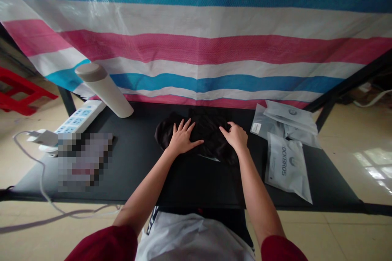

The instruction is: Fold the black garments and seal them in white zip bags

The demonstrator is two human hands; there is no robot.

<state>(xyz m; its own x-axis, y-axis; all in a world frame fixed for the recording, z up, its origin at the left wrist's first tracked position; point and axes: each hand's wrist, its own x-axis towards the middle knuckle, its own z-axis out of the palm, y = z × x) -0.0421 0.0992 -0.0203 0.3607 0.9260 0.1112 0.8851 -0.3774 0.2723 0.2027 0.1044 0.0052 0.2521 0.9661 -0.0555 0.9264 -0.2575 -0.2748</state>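
Note:
A bunched piece of dark, thin cloth (211, 130) lies on the black table top in front of me. My left hand (182, 136) rests flat on the left part of the cloth, fingers spread and thumb pointing right. At the right edge of the cloth, my right hand (237, 135) has its fingers curled, with thumb and index finger around a bit of the fabric. A small pale strip (210, 157) shows under the near edge of the cloth; what it belongs to is hidden.
Several translucent plastic packets (289, 167) lie at the right. A white bottle (105, 91) stands at the back left beside a power strip (81, 118) with a plugged-in charger (44, 138). A blurred-out flat object (85, 161) lies nearby. Striped sheeting (196, 49) hangs behind the table (137, 175).

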